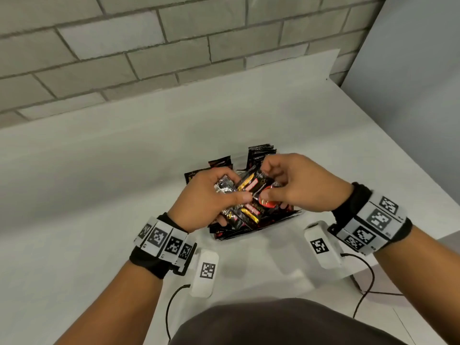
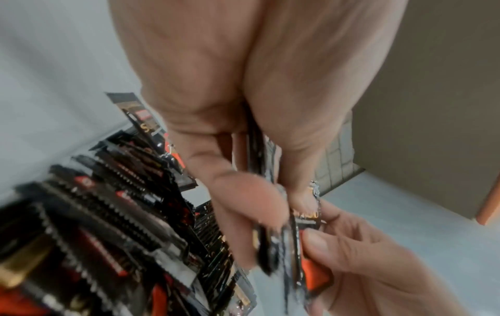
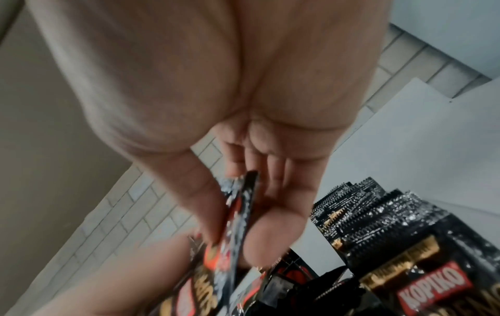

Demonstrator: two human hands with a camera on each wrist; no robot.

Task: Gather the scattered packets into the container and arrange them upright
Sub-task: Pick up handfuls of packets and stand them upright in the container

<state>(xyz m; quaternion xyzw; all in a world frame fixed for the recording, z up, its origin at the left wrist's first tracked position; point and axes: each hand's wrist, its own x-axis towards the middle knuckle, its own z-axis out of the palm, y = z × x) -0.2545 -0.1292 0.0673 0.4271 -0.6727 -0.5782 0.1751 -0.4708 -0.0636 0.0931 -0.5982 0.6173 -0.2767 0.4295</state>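
Note:
Over a clear container (image 1: 297, 213) on the white table, my left hand (image 1: 232, 194) grips a fanned bunch of black, red and gold packets (image 1: 250, 192). My right hand (image 1: 270, 186) pinches one packet of that bunch between thumb and fingers. The left wrist view shows my left hand (image 2: 259, 205) clamping the packets' edges (image 2: 273, 252), with the right hand's fingers (image 2: 351, 245) on them. In the right wrist view my right hand (image 3: 235, 233) holds a packet (image 3: 240, 205) edge-on. More packets (image 1: 261, 155) stand upright in the container's far part; others (image 2: 108, 203) lie jumbled below.
A grey brick wall (image 1: 149, 58) runs along the table's (image 1: 99, 170) far side. The table's right edge (image 1: 398, 158) drops off near my right arm. White tagged sensor boxes (image 1: 206, 272) with black cables hang at both wrists. Kopiko-labelled packets (image 3: 422, 278) fill the container's near side.

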